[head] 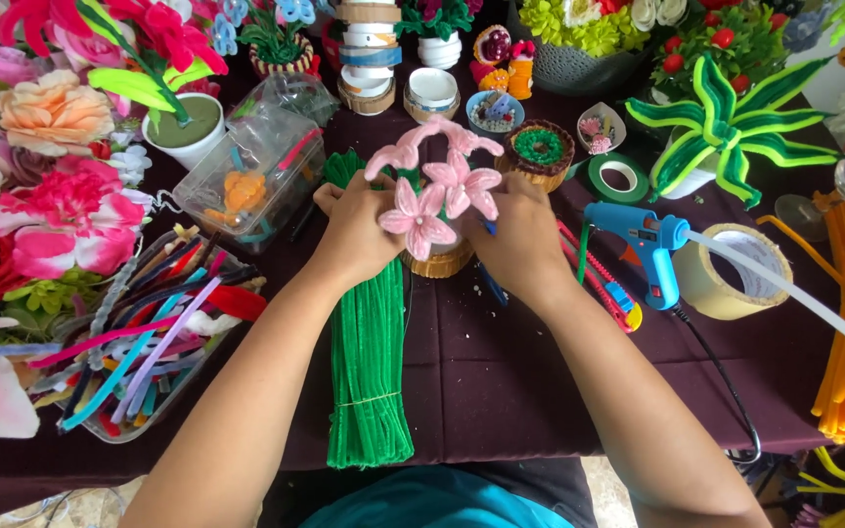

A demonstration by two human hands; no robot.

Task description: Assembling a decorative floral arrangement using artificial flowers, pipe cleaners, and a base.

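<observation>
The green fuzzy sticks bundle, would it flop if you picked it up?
Probably a little. The green fuzzy sticks bundle is long and thin, so the ends might droop. A thin band around it should keep the sticks together. It looks light and fuzzy, so likely not slippery or apt to roll off the dark tablecloth.

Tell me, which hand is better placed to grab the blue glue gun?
Probably the right hand. The glue gun stands just to its right on the purple cloth, while the left hand sits on the far side of the pink flowers that both hands hold.
</observation>
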